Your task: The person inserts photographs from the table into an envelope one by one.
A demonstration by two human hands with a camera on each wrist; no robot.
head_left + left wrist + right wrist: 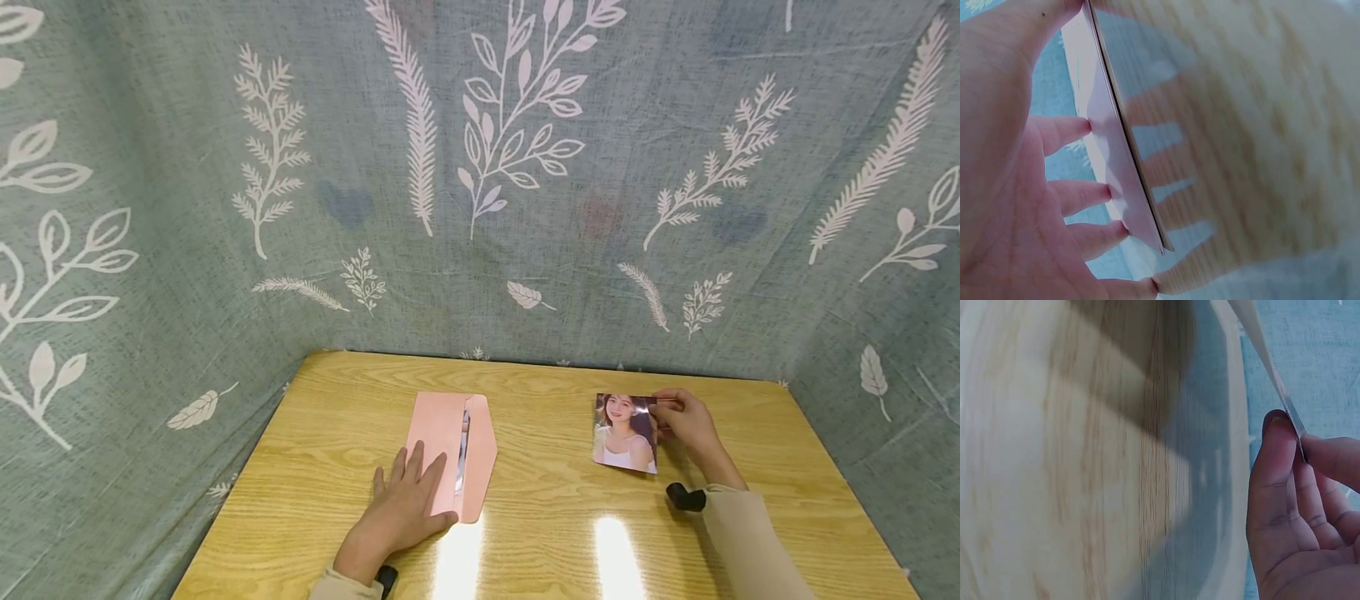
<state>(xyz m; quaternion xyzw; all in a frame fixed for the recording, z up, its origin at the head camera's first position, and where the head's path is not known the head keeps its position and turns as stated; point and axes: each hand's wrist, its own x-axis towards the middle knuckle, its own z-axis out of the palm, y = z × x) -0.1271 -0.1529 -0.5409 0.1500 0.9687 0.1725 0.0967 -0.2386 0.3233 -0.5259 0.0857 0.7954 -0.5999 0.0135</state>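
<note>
A pink envelope [438,417] lies on the wooden table with its flap spread to the right, and a strip of a picture [462,454] shows in its slot. My left hand [401,512] rests on the envelope's lower left part, fingers spread. In the left wrist view those fingertips [1116,228] touch the envelope [1110,144], seen edge-on. To the right, my right hand [690,429] pinches a photo print [624,437] by its right edge, between thumb and fingers. The right wrist view has the photo [1266,356] nearly edge-on, held above the table.
The wooden table [540,467] reflects two bright light patches near its front. A grey-green curtain [420,317] with white leaf prints stands behind the table and along both sides. A black strap piece [685,497] sits at my right wrist.
</note>
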